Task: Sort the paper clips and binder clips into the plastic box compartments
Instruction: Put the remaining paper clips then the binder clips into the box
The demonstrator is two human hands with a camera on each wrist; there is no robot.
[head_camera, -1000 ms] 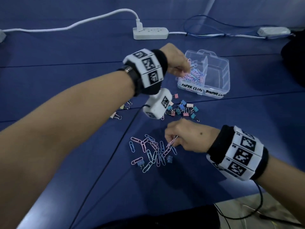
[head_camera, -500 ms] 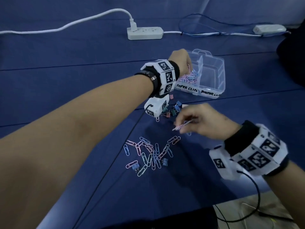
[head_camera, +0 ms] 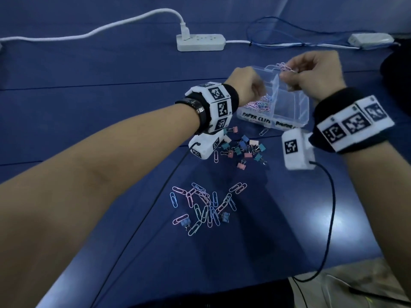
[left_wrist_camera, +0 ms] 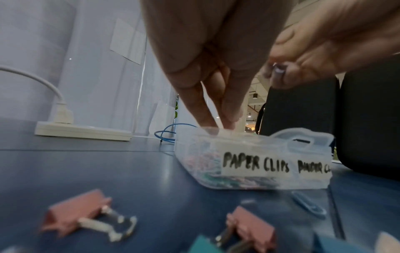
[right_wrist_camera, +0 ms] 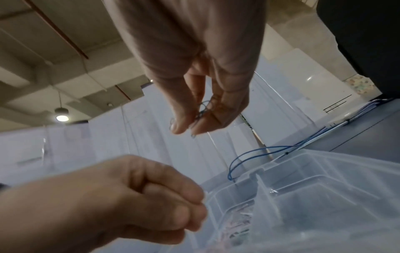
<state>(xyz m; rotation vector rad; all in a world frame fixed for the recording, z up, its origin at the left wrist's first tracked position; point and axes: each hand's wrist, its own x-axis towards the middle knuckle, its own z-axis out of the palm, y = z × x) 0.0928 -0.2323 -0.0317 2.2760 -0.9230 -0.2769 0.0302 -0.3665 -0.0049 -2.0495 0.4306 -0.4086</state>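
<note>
The clear plastic box (head_camera: 298,116) has two compartments, labelled for paper clips and binder clips. Pink and blue paper clips (head_camera: 262,103) fill its left compartment; the right one looks empty. My left hand (head_camera: 259,91) is at the box's left wall, fingertips (left_wrist_camera: 207,123) pinched on the rim (left_wrist_camera: 238,137). My right hand (head_camera: 287,74) hovers above the divider and pinches a few paper clips (head_camera: 283,66), also seen between thumb and fingers as thin wire clips (right_wrist_camera: 202,109). Loose paper clips (head_camera: 206,205) and a binder clip pile (head_camera: 242,150) lie on the blue table.
A white power strip (head_camera: 200,42) with its cable lies at the back, blue wires (head_camera: 278,25) and a white adapter (head_camera: 369,40) to its right. Two blue binder clips (head_camera: 185,223) sit among the loose paper clips. One paper clip (head_camera: 263,131) lies against the box front.
My right hand picked paper clips from the near pile and carried them up and away, to above the box. My left hand dropped lower onto the box's left edge.
</note>
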